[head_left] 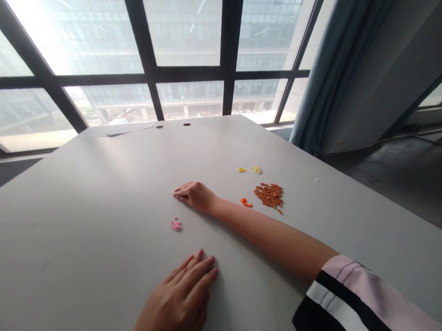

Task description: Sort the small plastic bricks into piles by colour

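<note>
My left hand lies flat on the white table near the front edge of the view, its fingers stretched out and holding nothing. My right hand reaches across to the middle of the table, with thumb and fingertips pressed together; whatever they may hold is hidden. Just below that hand is a small cluster of pink pieces, apart from both hands. Beyond my right forearm lie a few orange pieces and a larger pile of brown cylindrical pieces.
Farther back are a small yellow group and a pale yellow group. A tiny white bit lies to the right. Two round holes mark the far edge, before large windows. A blue curtain hangs at the right.
</note>
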The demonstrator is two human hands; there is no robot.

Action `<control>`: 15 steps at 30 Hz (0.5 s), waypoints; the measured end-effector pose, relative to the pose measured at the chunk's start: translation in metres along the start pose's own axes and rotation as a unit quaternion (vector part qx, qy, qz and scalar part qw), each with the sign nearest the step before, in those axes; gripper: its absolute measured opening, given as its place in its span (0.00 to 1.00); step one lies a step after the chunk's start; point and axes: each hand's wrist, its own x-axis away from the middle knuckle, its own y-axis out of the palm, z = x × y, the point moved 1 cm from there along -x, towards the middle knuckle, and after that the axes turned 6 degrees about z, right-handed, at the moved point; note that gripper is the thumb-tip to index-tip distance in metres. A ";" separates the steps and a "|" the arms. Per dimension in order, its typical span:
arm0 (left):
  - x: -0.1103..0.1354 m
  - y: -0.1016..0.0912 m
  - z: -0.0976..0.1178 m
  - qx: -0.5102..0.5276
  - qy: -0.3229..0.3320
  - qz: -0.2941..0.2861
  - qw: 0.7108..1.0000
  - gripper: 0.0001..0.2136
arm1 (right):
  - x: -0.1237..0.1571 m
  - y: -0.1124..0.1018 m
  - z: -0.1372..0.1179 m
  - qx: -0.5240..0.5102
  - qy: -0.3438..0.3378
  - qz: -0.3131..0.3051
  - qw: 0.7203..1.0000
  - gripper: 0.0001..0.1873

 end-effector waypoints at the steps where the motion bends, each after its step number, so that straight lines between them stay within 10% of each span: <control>1: 0.000 0.000 0.000 -0.002 0.002 0.000 1.000 0.17 | 0.001 -0.003 0.003 0.009 0.014 0.003 1.000 0.11; 15: -0.002 0.000 0.003 0.001 0.003 -0.005 1.000 0.17 | 0.011 -0.035 0.069 0.142 0.255 0.033 0.956 0.11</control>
